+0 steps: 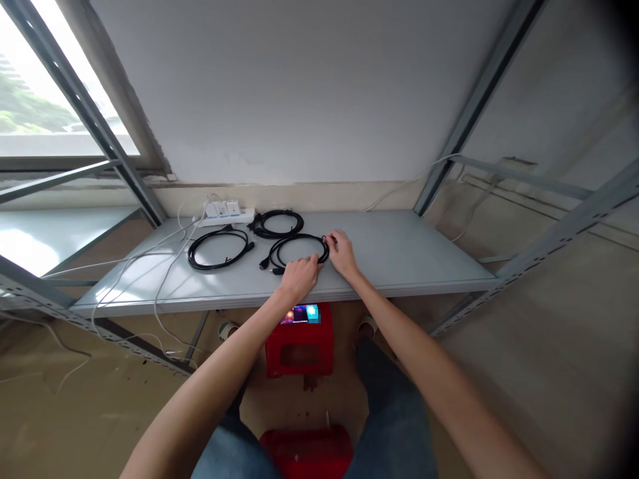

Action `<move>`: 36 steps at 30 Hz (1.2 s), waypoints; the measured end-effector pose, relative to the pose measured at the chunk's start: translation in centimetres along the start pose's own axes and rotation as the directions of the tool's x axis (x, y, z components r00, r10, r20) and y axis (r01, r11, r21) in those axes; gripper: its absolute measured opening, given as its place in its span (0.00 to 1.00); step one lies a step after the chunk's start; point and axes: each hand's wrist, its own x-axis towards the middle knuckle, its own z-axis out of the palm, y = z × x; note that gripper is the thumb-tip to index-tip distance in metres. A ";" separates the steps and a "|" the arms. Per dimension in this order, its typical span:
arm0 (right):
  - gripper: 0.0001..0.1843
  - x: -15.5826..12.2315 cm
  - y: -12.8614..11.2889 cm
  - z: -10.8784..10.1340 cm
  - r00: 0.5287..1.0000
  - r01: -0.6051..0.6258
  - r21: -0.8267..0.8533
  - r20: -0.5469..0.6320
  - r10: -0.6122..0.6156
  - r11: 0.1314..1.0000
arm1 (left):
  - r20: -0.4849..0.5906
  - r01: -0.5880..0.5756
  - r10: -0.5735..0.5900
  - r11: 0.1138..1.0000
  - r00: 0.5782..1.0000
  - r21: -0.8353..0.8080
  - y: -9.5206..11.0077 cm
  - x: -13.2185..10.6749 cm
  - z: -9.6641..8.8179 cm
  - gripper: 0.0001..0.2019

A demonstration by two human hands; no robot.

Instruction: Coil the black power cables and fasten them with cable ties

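A coiled black cable (283,246) lies on the grey shelf (394,249), its plug ends at the left of the loop. My left hand (301,276) is closed on the near right part of this coil. At the coil's right edge, my right hand (340,251) pinches the cable with thumb and fingers. Two more coiled black cables rest close by: one coil (192,256) to the left, and another coil (302,219) just behind the one in my hands.
A white power strip (247,216) with plugged-in adapters stands against the wall, and white cords (162,283) trail from it over the shelf's left front edge. Metal uprights (439,179) frame both sides. Below is a red stool (299,359) with a lit phone (300,314) on it.
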 end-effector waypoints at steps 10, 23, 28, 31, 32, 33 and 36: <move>0.14 -1.2 -1.5 -0.1 0.994 0.089 -0.179 0.083 -0.075 0.980 | -0.023 -0.025 0.024 0.999 0.999 -0.028 0.0 -0.1 0.5 0.24; 0.16 -1.8 -1.6 -0.1 0.951 0.198 -0.137 0.267 -0.156 0.971 | -0.025 -0.067 0.066 0.997 0.998 -0.044 -0.1 0.1 1.4 0.21; 0.19 -2.0 -1.5 -0.2 0.951 0.187 -0.133 0.272 -0.145 0.973 | 0.007 -0.074 0.075 0.996 0.997 -0.045 0.0 0.2 1.5 0.18; 0.21 -2.1 -1.3 -0.3 0.952 0.178 -0.144 0.274 -0.134 0.973 | 0.022 -0.077 0.078 0.996 0.997 -0.034 0.0 0.3 1.4 0.17; 0.22 -2.1 -1.2 -0.3 0.952 0.179 -0.144 0.276 -0.135 0.973 | 0.031 -0.077 0.078 0.997 0.996 -0.031 0.0 0.3 1.4 0.16; 0.22 -2.1 -1.2 -0.4 0.951 0.180 -0.143 0.279 -0.135 0.973 | 0.041 -0.077 0.078 0.997 0.996 -0.028 0.1 0.3 1.4 0.16; 0.20 -2.2 -1.4 -0.5 0.952 0.167 -0.148 0.283 -0.120 0.975 | 0.059 -0.078 0.079 0.997 0.995 -0.026 0.2 0.2 1.2 0.16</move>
